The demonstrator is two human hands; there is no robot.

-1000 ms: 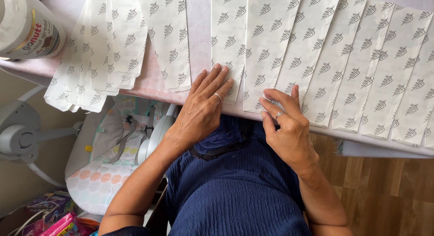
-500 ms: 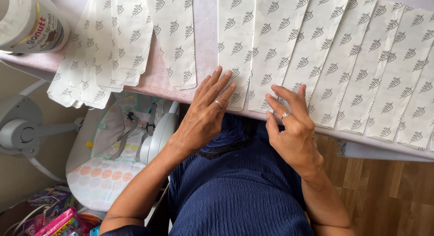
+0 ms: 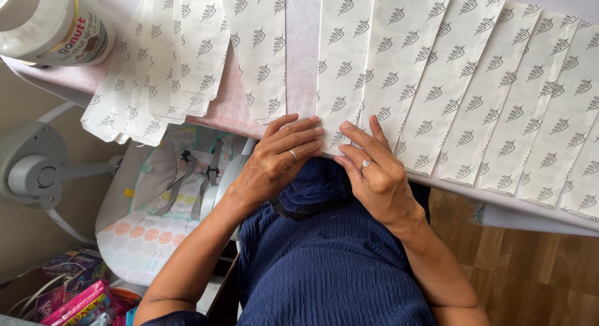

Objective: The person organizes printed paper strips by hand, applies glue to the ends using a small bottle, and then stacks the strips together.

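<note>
While both hands press flat, grasping nothing, left hand (image 3: 277,160) and right hand (image 3: 374,170) pin the white strip (image 3: 340,76) at table edge (image 3: 499,204), step = smoothing/aligning; next req. fingertip pinch of strip's near end.

Paper strips (image 3: 399,70) lie side by side across the table (image 3: 302,64), overlapping toward the right — a second fanned bunch (image 3: 162,64) lies left of them, overhanging the near edge. A jar (image 3: 53,23) stands at the far left corner. Both hands — left hand (image 3: 281,154), right hand (image 3: 371,170) — rest side by side on the near edge, at the leftmost strip's end. Below the table, left, stands a baby seat (image 3: 150,220).
</note>
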